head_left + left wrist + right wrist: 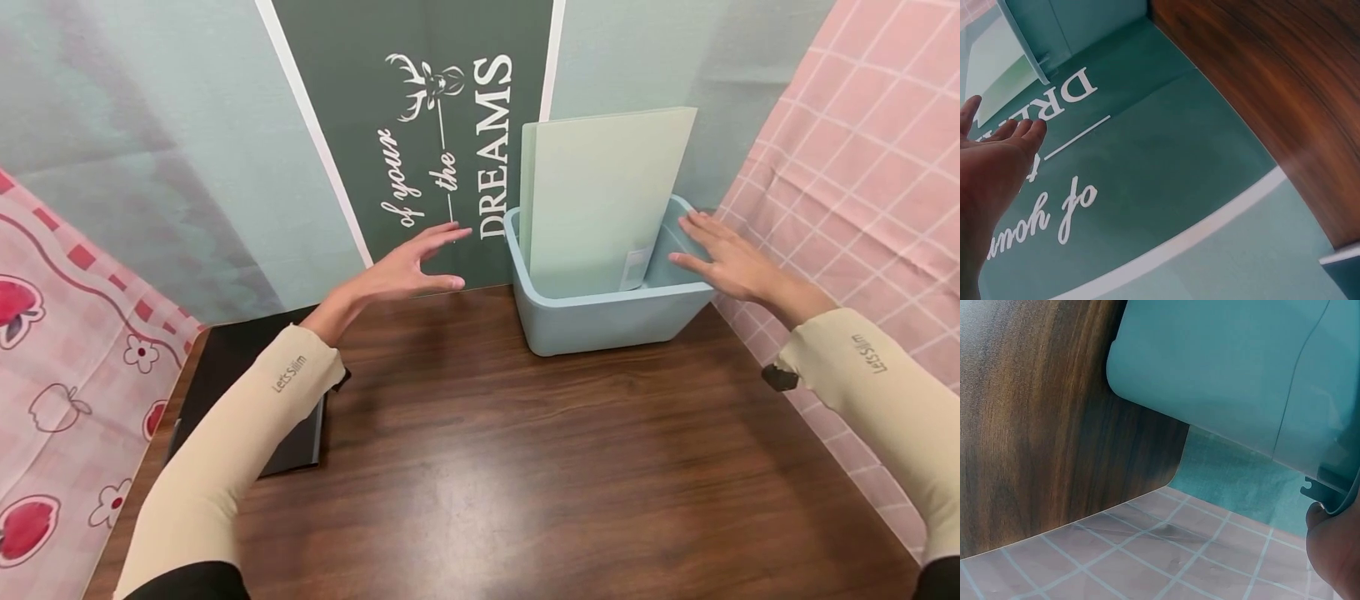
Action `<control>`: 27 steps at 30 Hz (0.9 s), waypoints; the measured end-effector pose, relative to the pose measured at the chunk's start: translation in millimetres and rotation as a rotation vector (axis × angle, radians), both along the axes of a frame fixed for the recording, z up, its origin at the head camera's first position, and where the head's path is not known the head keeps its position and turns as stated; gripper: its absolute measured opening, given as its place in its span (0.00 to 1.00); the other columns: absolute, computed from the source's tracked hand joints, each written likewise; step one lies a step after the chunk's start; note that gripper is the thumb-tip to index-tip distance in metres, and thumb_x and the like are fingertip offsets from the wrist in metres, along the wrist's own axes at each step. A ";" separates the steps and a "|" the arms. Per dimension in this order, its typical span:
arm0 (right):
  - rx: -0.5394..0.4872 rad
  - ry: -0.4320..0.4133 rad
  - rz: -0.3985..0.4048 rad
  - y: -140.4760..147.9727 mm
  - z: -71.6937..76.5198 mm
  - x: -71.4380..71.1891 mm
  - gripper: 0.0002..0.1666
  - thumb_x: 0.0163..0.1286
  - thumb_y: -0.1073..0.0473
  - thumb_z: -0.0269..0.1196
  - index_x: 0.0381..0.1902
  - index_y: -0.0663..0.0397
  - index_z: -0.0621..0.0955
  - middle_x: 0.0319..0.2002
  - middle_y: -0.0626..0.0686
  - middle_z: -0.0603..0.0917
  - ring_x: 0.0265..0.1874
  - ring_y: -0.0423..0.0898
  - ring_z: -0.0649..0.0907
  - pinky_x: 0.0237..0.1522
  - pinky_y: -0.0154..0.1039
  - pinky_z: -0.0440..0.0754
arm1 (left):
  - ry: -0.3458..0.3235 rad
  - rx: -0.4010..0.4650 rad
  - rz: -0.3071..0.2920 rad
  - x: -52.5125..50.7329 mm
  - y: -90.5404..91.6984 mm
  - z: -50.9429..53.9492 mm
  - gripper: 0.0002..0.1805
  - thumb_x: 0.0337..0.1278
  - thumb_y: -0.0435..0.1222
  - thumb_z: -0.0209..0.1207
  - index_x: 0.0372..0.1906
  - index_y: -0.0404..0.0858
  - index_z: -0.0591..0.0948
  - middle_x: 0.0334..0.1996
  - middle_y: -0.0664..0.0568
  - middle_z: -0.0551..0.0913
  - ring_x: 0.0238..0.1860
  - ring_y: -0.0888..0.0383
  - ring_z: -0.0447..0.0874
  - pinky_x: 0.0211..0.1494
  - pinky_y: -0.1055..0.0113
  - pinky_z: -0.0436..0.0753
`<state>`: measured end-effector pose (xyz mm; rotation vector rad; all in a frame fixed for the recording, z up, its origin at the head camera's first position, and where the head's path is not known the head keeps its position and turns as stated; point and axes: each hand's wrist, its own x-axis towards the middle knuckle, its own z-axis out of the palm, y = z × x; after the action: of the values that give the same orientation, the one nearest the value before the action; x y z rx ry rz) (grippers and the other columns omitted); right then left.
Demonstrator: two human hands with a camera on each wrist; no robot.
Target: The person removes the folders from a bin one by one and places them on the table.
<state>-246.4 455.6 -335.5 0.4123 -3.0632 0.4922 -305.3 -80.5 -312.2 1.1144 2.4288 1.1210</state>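
We see the left hand (408, 267) raised over the bench (525, 450), thumb well apart from the extended fingers, holding nothing; it hangs in front of the dark green panel (431, 158) of the backdrop, apart from the blue bin (607, 325) to its right. We find the right hand (731, 257) at the bin's right end, its fingers extended and its thumb spread from them over the opening; from the right wrist, a fingertip shows right at the rim, though we cannot tell whether it presses there. The bin stands upright at the far right of the bench, beside the pink checked cloth (847, 167). In it we see pale green boards (607, 200) standing on edge, the front one with a small label (635, 267) low down. Under our left forearm lies a flat black item (217, 358).
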 end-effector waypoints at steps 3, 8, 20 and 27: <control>0.001 0.000 0.000 -0.4 0.0 0.0 0.49 0.85 0.38 0.49 0.84 0.66 0.50 0.84 0.69 0.43 0.84 0.67 0.43 0.81 0.67 0.39 | -0.010 0.003 0.002 -3.1 7.4 0.7 0.45 0.68 0.45 0.70 0.85 0.52 0.62 0.86 0.54 0.50 0.85 0.53 0.50 0.83 0.49 0.59; 0.006 -0.011 -0.002 -0.6 -0.9 -0.1 0.49 0.85 0.37 0.48 0.85 0.66 0.49 0.84 0.68 0.41 0.84 0.66 0.42 0.81 0.67 0.39 | -0.013 -0.028 0.031 -8.9 19.2 2.9 0.44 0.69 0.49 0.69 0.85 0.53 0.62 0.87 0.52 0.48 0.85 0.51 0.51 0.82 0.45 0.60; 0.004 -0.009 -0.003 0.5 -0.7 -0.3 0.49 0.85 0.37 0.49 0.85 0.64 0.49 0.85 0.67 0.41 0.84 0.66 0.42 0.81 0.67 0.39 | -0.006 -0.006 0.031 -23.3 44.7 6.6 0.44 0.68 0.50 0.69 0.84 0.52 0.63 0.87 0.48 0.48 0.86 0.53 0.46 0.82 0.45 0.59; 0.008 -0.011 -0.006 0.9 -1.5 -1.3 0.49 0.85 0.37 0.48 0.85 0.65 0.48 0.85 0.68 0.41 0.84 0.66 0.42 0.81 0.67 0.39 | 0.020 -0.011 0.028 -28.2 57.7 6.8 0.45 0.67 0.51 0.69 0.84 0.51 0.64 0.87 0.47 0.47 0.86 0.52 0.45 0.82 0.45 0.58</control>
<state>-247.7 456.5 -337.0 0.4012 -3.0773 0.4840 -333.4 -22.8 -305.4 1.0968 2.4698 1.1088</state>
